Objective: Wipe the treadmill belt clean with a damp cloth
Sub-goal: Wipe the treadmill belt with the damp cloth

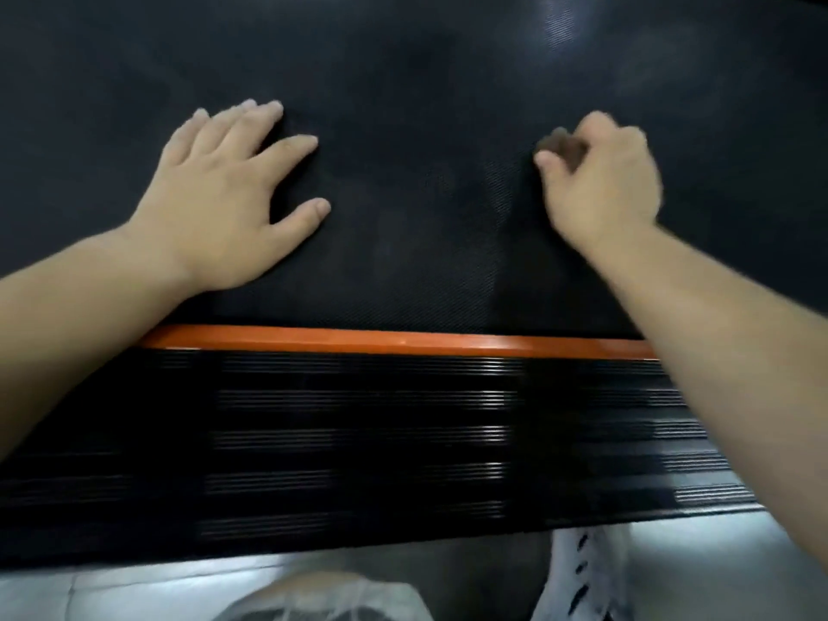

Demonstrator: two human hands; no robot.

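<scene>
The black textured treadmill belt [412, 105] fills the upper half of the view. My left hand [224, 190] lies flat on it at the left, palm down, fingers spread, holding nothing. My right hand [605, 177] is on the belt at the right, blurred, with its fingers curled in. A small dark brownish wad that looks like the cloth [562, 145] shows between the thumb and fingertips; most of it is hidden by the hand. A slightly darker streak on the belt [502, 244] runs from below that hand towards me.
An orange strip [403, 340] borders the near edge of the belt. Nearer than that is the ribbed black side rail [358, 441]. Grey floor [717, 575], a white laced shoe [582, 575] and my knee [322, 598] show along the bottom.
</scene>
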